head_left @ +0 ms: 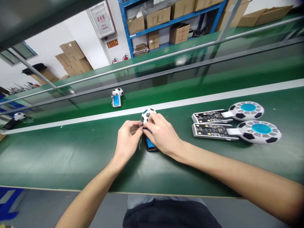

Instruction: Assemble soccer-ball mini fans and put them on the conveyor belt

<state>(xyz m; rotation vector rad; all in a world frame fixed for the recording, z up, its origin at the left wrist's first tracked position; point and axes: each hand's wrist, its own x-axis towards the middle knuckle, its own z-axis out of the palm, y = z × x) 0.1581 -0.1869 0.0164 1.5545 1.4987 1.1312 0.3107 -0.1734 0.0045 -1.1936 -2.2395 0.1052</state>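
Right hand (161, 133) first: it is clamped down over a little football gadget (148, 114), fingers curled across the top, so only the black-and-white ball end peeks out above and a bit of blue and black body below the palm. Left hand (128, 137) is right up against it, thumb and fingertips pinched together on a thin strip (139, 144) that runs down along the gadget's left side. It is too fine to say whether that is wire or metal. Both hands touch at the fingertips, forearms angling in from the bottom edge, and the gadget sits on the green bench (71, 158) about mid-frame, just short of the white stripe (213, 95).

Off to the right, well apart from the hands, two long boards lie side by side, each ending in a football-patterned disc with a blue centre: the near board (237, 131) and the far board (228, 116).

Past the stripe, on the green belt (190, 85), a second gadget (116, 98) rests alone, and a third gadget (16, 117) sits far out to the left.

At the back, brown cartons (71, 57) are stacked against the white wall, two fire extinguishers (125, 57) stand on the floor, and blue shelves (128, 31) are loaded with more boxes.
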